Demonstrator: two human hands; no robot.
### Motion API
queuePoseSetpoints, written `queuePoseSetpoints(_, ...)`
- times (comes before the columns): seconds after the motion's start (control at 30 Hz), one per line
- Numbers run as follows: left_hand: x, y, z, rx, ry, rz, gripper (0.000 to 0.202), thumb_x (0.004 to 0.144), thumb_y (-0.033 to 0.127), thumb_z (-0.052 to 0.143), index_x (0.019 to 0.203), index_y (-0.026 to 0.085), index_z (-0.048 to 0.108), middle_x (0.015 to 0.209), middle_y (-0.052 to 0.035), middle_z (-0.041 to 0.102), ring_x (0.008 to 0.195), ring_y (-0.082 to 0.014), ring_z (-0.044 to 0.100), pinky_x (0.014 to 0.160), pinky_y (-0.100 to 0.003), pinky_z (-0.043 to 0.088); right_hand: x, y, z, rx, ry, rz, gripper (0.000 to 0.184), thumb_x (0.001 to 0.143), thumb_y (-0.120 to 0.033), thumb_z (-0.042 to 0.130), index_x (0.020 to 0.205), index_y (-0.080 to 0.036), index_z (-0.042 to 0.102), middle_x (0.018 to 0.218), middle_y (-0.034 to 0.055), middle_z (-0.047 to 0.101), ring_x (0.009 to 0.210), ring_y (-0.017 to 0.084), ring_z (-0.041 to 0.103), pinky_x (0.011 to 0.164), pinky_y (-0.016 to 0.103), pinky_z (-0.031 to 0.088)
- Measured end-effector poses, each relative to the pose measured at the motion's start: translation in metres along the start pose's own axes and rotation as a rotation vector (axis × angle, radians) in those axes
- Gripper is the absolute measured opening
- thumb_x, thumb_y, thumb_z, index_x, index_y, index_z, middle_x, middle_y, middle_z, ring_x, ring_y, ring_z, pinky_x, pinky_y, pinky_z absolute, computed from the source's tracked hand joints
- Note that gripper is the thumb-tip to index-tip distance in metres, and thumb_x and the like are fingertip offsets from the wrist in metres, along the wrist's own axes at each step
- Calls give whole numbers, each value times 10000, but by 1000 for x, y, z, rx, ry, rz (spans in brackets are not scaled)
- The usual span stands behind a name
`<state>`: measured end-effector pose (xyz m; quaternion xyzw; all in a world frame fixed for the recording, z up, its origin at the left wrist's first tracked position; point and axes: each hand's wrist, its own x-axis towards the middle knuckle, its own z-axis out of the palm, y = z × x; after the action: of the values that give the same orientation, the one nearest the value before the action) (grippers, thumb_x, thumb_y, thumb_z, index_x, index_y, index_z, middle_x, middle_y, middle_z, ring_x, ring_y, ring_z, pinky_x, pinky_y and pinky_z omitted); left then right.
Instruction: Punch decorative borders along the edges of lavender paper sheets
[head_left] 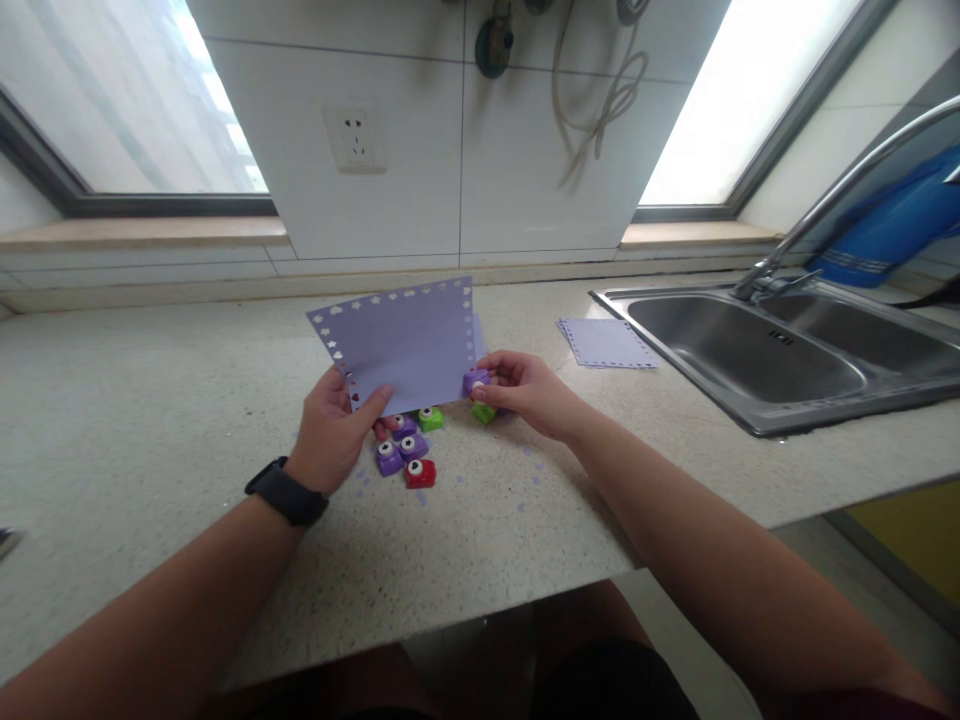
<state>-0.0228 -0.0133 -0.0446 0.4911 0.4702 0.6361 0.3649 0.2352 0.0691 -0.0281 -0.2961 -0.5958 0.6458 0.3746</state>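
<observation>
1. Left hand (330, 430), left of centre: pinching purple sheet (409, 350), mid-frame; loose grip could, I judge, let it sag.
2. Right hand (525, 392), right of centre: pinching purple punch (475, 379); crooked alignment could spoil the sheet.

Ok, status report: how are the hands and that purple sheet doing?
Left hand gripping purple sheet. Right hand holding purple punch at sheet's right edge. Possible clutter: other punches just below.
</observation>
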Motion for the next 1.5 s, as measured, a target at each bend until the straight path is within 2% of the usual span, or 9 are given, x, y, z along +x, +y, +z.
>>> queuePoseSetpoints(0.17,0,-2,-1,-3,-9,5,456,799,340,866,1132,196,591,828,-1,712,475,-139,647,376,-233,509,0,1,0,13,6,-1,439,648,-294,992,980,-190,724,847,2,755,760,125,702,733,281,582)
queuePoseSetpoints(0.37,0,-2,-1,-6,-14,2,454,807,335,862,1142,195,589,798,7,707,480,-146,652,380,-234,514,0,2,2,53,-26,-8,414,673,-270,976,1025,-196,770,936,21,779,820,132,714,822,305,591)
queuePoseSetpoints(0.53,-1,0,0,-12,-16,-11,446,798,333,865,1124,192,595,777,10,697,487,-148,652,380,-232,509,0,5,-1,40,-39,-16,373,683,-274,975,989,-195,778,918,9,768,792,109,692,774,263,560)
queuePoseSetpoints(0.8,-3,4,1,-15,-20,-45,473,776,343,880,1117,190,590,798,-4,717,474,-145,651,389,-236,518,2,9,0,23,-17,-20,412,640,-305,986,952,-198,740,905,11,749,786,130,685,756,289,571)
queuePoseSetpoints(1.1,-4,5,1,-7,-27,-64,498,779,359,883,1139,188,584,811,-8,730,466,-148,652,417,-258,545,0,5,4,54,11,17,450,572,-282,1009,868,-180,686,819,-8,747,722,109,691,696,250,555)
queuePoseSetpoints(1.5,-4,2,0,-20,-49,-46,444,820,330,865,1145,204,590,806,-3,733,483,-151,658,414,-253,542,-1,3,8,64,35,4,450,572,-284,999,842,-186,653,805,-11,732,698,113,677,675,259,553)
